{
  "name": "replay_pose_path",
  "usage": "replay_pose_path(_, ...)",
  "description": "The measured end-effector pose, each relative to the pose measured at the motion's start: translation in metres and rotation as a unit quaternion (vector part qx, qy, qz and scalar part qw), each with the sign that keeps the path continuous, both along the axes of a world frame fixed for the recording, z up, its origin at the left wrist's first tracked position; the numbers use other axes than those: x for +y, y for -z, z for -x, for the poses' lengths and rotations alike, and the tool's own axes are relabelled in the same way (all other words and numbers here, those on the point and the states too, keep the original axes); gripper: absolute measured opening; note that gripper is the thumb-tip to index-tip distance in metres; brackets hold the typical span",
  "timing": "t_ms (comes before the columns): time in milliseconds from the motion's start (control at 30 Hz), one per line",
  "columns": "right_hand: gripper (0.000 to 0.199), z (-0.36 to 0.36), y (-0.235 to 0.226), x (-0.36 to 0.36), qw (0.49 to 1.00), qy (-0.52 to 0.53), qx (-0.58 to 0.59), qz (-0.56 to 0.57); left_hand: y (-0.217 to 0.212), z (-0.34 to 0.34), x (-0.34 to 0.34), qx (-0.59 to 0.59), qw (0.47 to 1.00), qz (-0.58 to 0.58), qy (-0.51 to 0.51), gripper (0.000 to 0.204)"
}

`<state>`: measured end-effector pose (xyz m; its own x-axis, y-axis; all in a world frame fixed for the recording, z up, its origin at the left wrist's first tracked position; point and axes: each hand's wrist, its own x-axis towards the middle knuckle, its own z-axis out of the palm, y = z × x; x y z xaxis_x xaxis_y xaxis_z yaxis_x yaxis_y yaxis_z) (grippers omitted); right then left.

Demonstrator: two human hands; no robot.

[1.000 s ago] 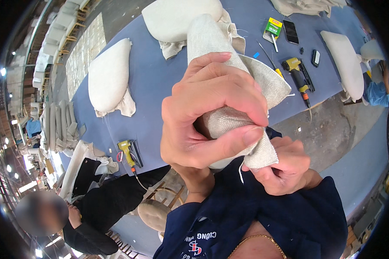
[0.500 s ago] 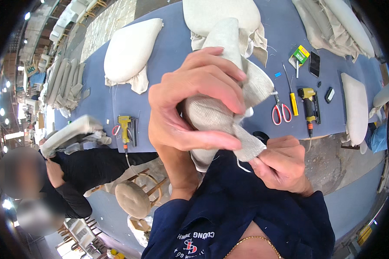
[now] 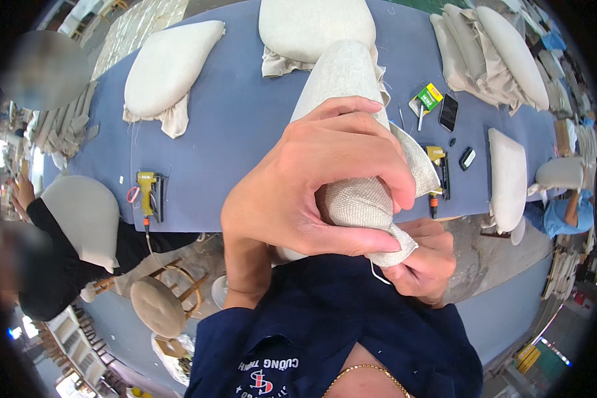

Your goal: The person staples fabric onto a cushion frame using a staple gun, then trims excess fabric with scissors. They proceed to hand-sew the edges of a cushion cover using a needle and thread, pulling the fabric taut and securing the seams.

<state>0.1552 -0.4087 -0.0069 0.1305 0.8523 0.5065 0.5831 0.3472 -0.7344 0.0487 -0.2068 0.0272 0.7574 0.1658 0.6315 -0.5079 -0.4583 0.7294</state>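
Observation:
A beige fabric-covered cushion (image 3: 343, 73) is held up in front of me, its narrow end toward me. My left hand (image 3: 312, 172) wraps over that end, fingers on top and thumb pressing the cloth from below. Between the thumb and my other hand a cloth corner (image 3: 393, 251) sticks out, with a white thread hanging under it. My right hand (image 3: 428, 262) is closed at this corner and pinches the cloth. The left hand and the cushion hide part of the right fingers. A loose cloth flap (image 3: 421, 162) hangs along the cushion's right side.
On the blue table (image 3: 245, 86) lie a staple gun (image 3: 151, 192), another staple gun (image 3: 438, 156), a green and yellow box (image 3: 427, 97), a phone (image 3: 448, 113) and several padded cushions (image 3: 172, 66). To the left a co-worker holds a cushion (image 3: 83, 215). A round stool (image 3: 157, 307) stands below.
The held cushion now stands more upright, its broad part showing more. My right hand has come closer to the left. Scissors and yellow screwdriver are now hidden. The co-worker's cushion has turned its broad face.

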Motion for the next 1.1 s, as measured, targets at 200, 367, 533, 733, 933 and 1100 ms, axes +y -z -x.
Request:
replay_pose_path(200,0.009,-0.009,0.010,0.000,0.997,-0.081,-0.009,0.002,-0.008,0.034,0.013,0.014,0.999,0.004,-0.030,0.037)
replay_pose_path(367,0.017,-0.014,0.021,0.017,0.993,-0.069,0.088,0.023,0.005,0.107,0.005,-0.021,0.984,0.051,-0.169,0.059)
replay_pose_path(533,0.028,-0.003,0.018,0.055,0.991,0.013,0.126,0.051,0.033,0.146,-0.041,-0.086,0.935,0.117,-0.324,0.090)
replay_pose_path(733,0.034,0.004,0.021,0.076,0.991,0.005,0.132,0.036,0.043,0.143,-0.075,-0.101,0.921,0.158,-0.342,0.084)
replay_pose_path(933,0.031,-0.004,0.015,0.072,0.991,0.027,0.123,0.046,0.038,0.112,-0.081,-0.098,0.930,0.105,-0.337,0.069)
replay_pose_path(1100,0.030,-0.004,0.016,0.061,0.974,0.091,0.198,0.064,0.025,0.102,-0.043,-0.093,0.941,0.054,-0.321,0.064)
